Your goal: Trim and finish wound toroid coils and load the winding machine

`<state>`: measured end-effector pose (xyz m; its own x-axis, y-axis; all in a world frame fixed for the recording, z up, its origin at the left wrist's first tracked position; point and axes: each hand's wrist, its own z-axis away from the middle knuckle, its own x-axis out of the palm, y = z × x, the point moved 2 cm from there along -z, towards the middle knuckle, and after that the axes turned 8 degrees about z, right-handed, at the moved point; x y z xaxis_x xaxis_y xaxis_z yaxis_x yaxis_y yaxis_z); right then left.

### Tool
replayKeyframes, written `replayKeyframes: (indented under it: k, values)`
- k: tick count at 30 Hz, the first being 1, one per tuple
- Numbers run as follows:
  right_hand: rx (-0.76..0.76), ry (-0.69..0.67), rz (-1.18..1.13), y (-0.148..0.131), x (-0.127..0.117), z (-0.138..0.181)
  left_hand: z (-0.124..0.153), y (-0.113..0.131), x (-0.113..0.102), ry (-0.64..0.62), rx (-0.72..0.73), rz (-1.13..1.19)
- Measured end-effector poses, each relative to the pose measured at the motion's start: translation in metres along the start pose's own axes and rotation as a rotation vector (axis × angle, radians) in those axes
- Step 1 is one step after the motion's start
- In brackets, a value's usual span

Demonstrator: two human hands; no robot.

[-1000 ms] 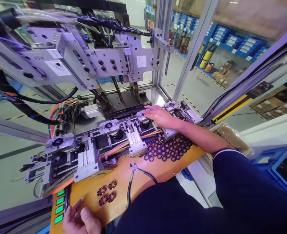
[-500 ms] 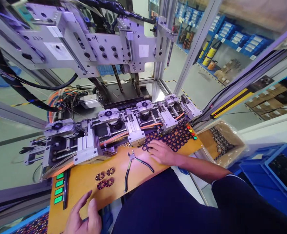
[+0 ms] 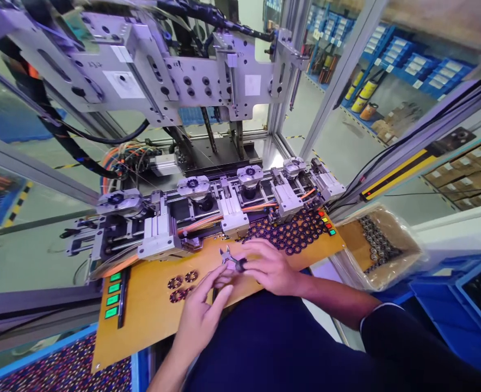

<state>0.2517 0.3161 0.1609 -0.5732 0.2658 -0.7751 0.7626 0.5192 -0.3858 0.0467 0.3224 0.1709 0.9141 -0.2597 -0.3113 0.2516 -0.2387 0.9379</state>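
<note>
My right hand rests on the orange worktop and pinches a small dark ring part at its fingertips. Stretched out towards that part is my left hand, thumb and forefinger apart, their tips just short of it. Small cutters lie on the worktop right behind both hands. Three copper-wound ring parts sit just left of my left hand. A heap of dark ring parts covers the worktop beyond my right hand.
A row of metal fixtures with round nests runs behind the worktop, under a large machine head. Green lit buttons sit at the worktop's left. A bagged box of parts stands right; blue bins lie beyond it.
My right hand drew back from the far fixture to the parts heap, then to the worktop's middle with a ring part. My left hand came up from the near edge to meet it.
</note>
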Motion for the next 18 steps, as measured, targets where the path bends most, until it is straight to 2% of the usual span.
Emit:
replayKeyframes:
  k: [2,4,10,15,18]
  values:
    - [-0.016,0.095,-0.18,-0.02,-0.014,-0.008,-0.003,0.012,0.005,-0.048,0.03,0.042]
    - [-0.003,0.161,-0.38,-0.032,-0.022,-0.014,-0.003,0.021,0.004,-0.041,0.073,0.052]
    - [0.184,0.06,-0.765,-0.036,-0.021,-0.019,0.001,0.031,-0.006,0.061,0.259,-0.015]
    - [0.243,0.051,-0.836,-0.039,-0.013,-0.021,0.0,0.031,-0.005,0.098,0.357,-0.068]
    - [0.227,0.063,-0.807,-0.033,-0.019,-0.027,0.0,0.03,-0.01,0.118,0.362,-0.09]
